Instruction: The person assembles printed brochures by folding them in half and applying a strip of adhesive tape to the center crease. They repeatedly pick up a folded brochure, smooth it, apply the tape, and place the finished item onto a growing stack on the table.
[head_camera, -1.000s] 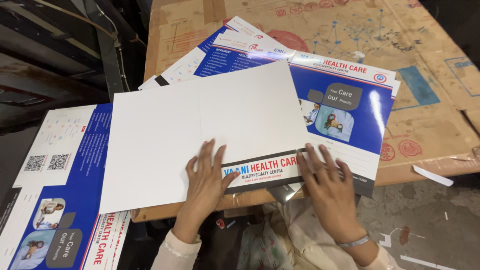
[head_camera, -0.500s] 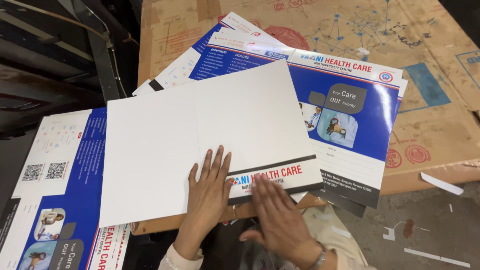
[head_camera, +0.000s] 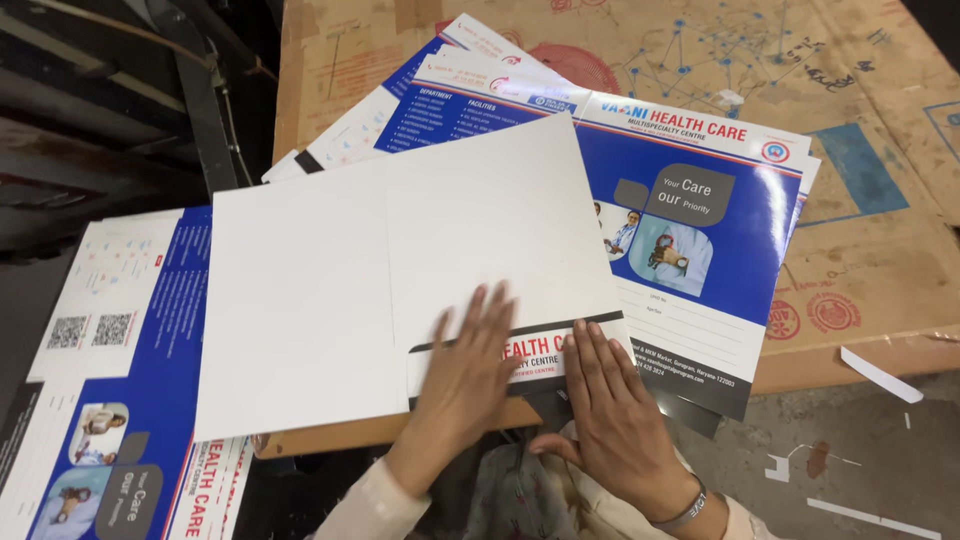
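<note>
I see both hands pressed flat at the lower middle of the frame, on a large white sheet (head_camera: 400, 270) that lies blank side up across the centre. My left hand (head_camera: 470, 365) has its fingers spread apart, palm down on the sheet's lower edge where a narrow printed flap (head_camera: 520, 352) is folded up over the white — nothing is clamped in it. My right hand (head_camera: 615, 410) lies just beside it, fingers together and flat, fingertips touching the flap's right end; it grips nothing either. A bracelet (head_camera: 690, 508) shows on the right wrist.

Under the white sheet, toward the upper right, sits a stack of blue-and-white printed sheets (head_camera: 700, 200), fanned slightly. All of this rests on a brown cardboard surface (head_camera: 880, 250) that fills the top right. At the lower left of the frame lies another pile of blue printed sheets (head_camera: 130, 400) — well apart from my hands
</note>
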